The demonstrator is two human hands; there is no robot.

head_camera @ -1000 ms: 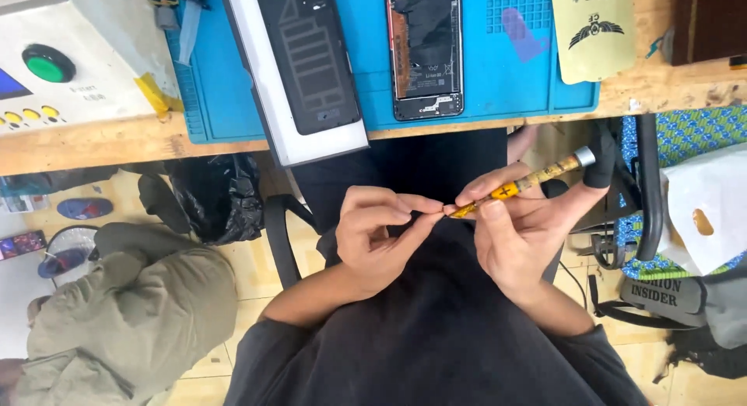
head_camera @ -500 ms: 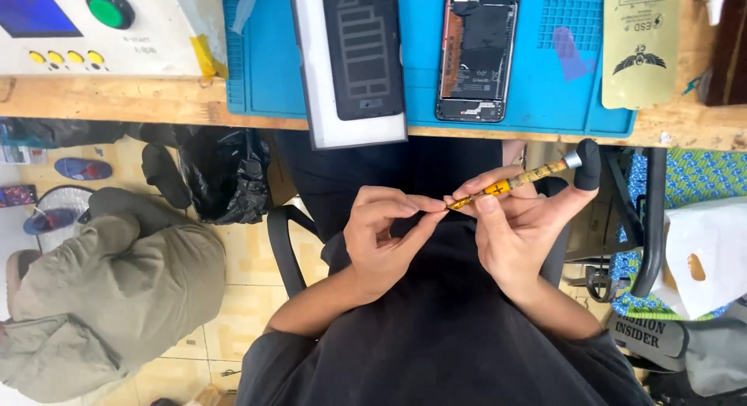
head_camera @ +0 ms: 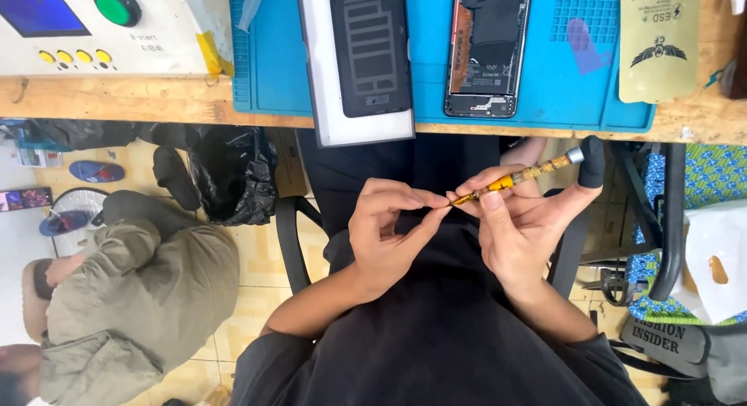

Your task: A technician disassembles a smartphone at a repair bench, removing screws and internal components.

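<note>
pinching screwdriver (head_camera: 517, 176) tip, both hands (head_camera: 389, 231) (head_camera: 525, 227).

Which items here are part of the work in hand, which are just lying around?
In hand:
- left hand, fingertips at the tool's tip
- right hand holding the yellow precision screwdriver
- opened phone and black back cover on the blue mat

Lying about:
- black bin bag
- sandals
- white machine with green button

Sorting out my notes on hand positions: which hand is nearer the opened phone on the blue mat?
Right. The right hand, holding a screwdriver, sits just below the opened phone; the left hand lies further left.
</note>
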